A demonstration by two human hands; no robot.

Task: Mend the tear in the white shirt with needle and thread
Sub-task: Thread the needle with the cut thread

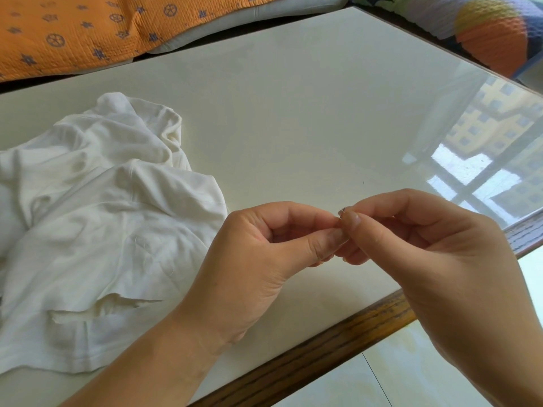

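Head cam, logged from my remote desk. The white shirt [102, 230] lay crumpled left of the left hand [264, 254], soft matte knit bunched in loose folds. Its tear [117, 304], a ragged slit with a curled flap, faced up just beside the left wrist, I judged to keep it in reach for stitching. The left hand pinched thumb to forefinger on what I took for thread, too fine to see. Both hands' fingertips met, raised off the table [293, 113], likely for threading. The right hand [426, 245] clamped the needle [342, 211], a thin steel sliver with only its tip showing. The table top under both hands was glossy cream, with a grained wooden edge [323, 348] nearer me.
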